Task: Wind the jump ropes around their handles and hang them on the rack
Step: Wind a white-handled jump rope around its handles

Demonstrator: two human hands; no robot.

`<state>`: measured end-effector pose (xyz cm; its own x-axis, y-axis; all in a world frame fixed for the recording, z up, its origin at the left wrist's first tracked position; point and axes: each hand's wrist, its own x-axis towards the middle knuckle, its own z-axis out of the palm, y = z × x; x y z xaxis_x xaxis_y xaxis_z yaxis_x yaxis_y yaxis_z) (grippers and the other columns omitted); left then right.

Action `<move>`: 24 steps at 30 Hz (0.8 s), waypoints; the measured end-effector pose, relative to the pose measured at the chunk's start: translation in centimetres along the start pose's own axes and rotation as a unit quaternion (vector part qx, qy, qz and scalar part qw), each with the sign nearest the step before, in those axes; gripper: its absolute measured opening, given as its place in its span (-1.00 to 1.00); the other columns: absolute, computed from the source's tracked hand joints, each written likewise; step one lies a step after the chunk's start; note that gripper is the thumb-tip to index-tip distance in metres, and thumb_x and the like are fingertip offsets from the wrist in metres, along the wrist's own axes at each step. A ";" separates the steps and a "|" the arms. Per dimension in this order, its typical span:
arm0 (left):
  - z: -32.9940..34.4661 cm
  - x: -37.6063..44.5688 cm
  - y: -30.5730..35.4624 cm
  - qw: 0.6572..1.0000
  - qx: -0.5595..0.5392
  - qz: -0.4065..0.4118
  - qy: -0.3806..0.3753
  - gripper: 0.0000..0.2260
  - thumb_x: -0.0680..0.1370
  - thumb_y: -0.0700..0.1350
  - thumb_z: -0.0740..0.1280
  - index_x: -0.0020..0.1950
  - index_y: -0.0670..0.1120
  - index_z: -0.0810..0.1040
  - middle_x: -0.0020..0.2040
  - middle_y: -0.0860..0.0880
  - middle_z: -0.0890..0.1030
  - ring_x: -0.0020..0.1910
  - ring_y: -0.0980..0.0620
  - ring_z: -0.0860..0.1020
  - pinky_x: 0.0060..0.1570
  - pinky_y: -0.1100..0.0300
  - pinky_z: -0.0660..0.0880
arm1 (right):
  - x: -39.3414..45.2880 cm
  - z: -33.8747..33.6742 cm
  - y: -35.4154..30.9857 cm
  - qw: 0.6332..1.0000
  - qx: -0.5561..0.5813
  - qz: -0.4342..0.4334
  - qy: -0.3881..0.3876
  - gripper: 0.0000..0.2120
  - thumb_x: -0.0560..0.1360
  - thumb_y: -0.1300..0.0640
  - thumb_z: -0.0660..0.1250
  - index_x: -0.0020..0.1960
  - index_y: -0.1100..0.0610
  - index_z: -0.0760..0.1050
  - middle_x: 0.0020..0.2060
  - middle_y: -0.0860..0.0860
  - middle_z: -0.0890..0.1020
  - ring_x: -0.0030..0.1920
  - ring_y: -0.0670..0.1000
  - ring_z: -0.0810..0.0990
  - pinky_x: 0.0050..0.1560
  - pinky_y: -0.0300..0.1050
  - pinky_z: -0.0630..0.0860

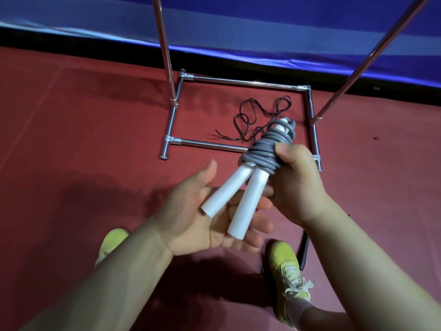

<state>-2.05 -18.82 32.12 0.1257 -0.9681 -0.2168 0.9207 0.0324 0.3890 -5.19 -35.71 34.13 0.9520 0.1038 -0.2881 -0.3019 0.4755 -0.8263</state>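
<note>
A grey jump rope is coiled tightly around the upper ends of its two white handles, which splay apart below the coil. My right hand grips the grey coil, thumb on top. My left hand lies palm up under the lower handle ends, fingers spread, touching them loosely. A thin black jump rope lies loose and tangled on the floor inside the base of the chrome rack. One black handle lies by my right shoe.
The rack's two chrome uprights rise out of the top of the view; its hanging bar is out of sight. Red floor all around, a blue padded wall behind. My yellow shoes stand below my hands.
</note>
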 end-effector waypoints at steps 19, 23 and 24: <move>1.0 0.2 0.7 0.985 0.010 -0.038 0.169 -0.49 0.48 0.23 0.04 -0.22 -0.11 0.62 -0.48 -0.02 0.42 -0.56 0.03 0.38 -0.25 0.08 0.35 | -0.1 -1.5 -0.5 0.983 -0.107 0.147 -0.039 -0.45 0.43 -0.25 0.16 0.08 0.19 0.58 -0.28 0.05 0.61 -0.35 0.00 0.55 -0.26 -0.15 0.50; 1.3 0.2 0.9 0.976 0.037 -0.046 0.207 -0.50 0.45 0.21 0.07 -0.28 -0.13 0.62 -0.49 -0.03 0.42 -0.57 0.03 0.36 -0.26 0.10 0.31 | -0.3 -1.7 -0.7 0.968 -0.184 0.168 -0.008 -0.26 0.41 -0.32 0.21 0.12 0.37 0.53 -0.30 0.12 0.60 -0.42 -0.01 0.54 -0.39 -0.21 0.45; 1.3 0.2 0.9 0.974 0.044 -0.048 0.218 -0.50 0.44 0.21 0.08 -0.29 -0.14 0.62 -0.49 -0.04 0.42 -0.57 0.02 0.36 -0.27 0.11 0.32 | -0.3 -1.7 -0.8 0.965 -0.201 0.167 0.002 -0.28 0.38 -0.30 0.19 0.06 0.38 0.54 -0.32 0.13 0.59 -0.45 0.00 0.53 -0.41 -0.21 0.44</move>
<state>-1.66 -19.31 33.63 0.2028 -0.7677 -0.6078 0.9028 -0.0939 0.4198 -5.37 -37.59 34.07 0.7976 0.1896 -0.5727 -0.5889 0.0388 -0.8073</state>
